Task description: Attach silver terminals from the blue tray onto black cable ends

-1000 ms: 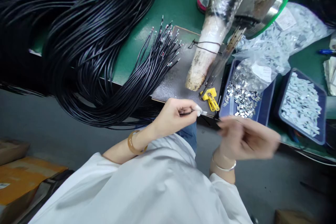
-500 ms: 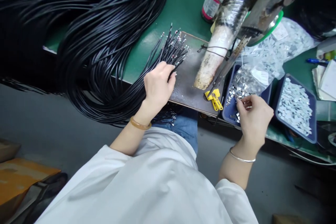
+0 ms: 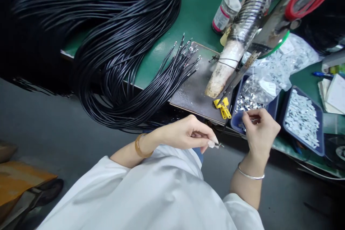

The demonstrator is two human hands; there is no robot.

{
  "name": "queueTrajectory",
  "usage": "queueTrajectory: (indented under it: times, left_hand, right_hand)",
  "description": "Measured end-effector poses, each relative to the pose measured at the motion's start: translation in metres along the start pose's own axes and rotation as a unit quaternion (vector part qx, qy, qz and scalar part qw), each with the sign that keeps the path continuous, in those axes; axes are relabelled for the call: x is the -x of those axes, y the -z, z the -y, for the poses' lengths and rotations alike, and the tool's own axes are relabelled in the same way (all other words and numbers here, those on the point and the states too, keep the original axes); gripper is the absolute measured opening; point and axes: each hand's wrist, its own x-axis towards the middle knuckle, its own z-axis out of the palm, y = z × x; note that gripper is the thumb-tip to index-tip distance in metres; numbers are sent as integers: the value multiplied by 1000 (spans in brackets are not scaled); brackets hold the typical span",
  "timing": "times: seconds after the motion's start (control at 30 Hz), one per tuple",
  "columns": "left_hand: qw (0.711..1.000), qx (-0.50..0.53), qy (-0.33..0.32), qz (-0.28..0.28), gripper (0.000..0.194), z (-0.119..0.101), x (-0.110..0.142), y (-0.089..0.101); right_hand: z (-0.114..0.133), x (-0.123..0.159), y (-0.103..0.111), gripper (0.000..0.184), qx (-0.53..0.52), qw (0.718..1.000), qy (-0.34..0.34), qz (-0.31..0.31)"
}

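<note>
Black cable end (image 3: pixel 217 145) — 1, pinched near its tip by the left hand (image 3: pixel 185 133), apart from the bench (image 3: pixel 157 55); best kept steady, wires exposed. Right hand (image 3: pixel 261 131) — 1, fingers curled by blue tray (image 3: pixel 237 120), metal pieces (image 3: pixel 246 102) inside; whether closed on 1, cannot tell.

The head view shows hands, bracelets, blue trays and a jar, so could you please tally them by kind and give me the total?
Hands: 2 (left hand, right hand)
Bracelets: 2 (amber bracelet, silver bracelet)
Blue trays: 2 (left tray, right tray)
Jars: 1 (jar)
Total: 7
</note>
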Motion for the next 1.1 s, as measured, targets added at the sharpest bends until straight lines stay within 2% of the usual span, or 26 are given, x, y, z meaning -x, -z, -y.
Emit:
queueTrajectory:
  times: [0.03, 0.07, 0.13, 0.2, 0.27, 0.33, 0.43, 0.6, 0.77, 1.0, 1.1]
  left_hand:
    - [997, 67, 33, 33, 17, 2, -3, -3]
    - [989, 130, 59, 26, 18, 5, -7, -5]
    - [970, 214, 91, -70, 20, 13, -15, -8]
    - [948, 238, 95, -190, 21, 19, -23, -10]
    - [933, 227, 83, -265, 23, 23, -28, -11]
    - [932, 205, 67, -292, 23, 23, -29, -12]
    - [937, 170, 44, -303, 20, 22, -30, -14]
    - [939, 131, 42, -317, 18, 27, -31, -17]
    - [943, 64, 14, -326, 11, 31, -30, -18]
    - [958, -29, 2, -287, 12, 28, -26, -14]
    - [949, -136, -33, -281, 12, 28, -24, -10]
  right_hand:
    - [6, 3, -1, 13, -44, 998, -12, -39]
    - [14, 7, -1, 14, -95, 992, -22, -77]
    - [34, 17, -1, 18, -183, 972, -29, -148]
    - [55, 28, -3, 16, -214, 957, 1, -197]
    - [70, 37, -8, 10, -247, 951, 50, -178]
    - [78, 43, -16, 6, -262, 953, 75, -132]
    - [78, 45, -29, 3, -285, 954, 68, -64]
    - [72, 40, -38, 5, -359, 933, 34, 11]
    - [68, 39, -36, 4, -364, 930, 30, 29]
    - [63, 40, -34, 4, -370, 927, 37, 49]
    - [64, 40, -30, 8, -328, 941, 71, 36]
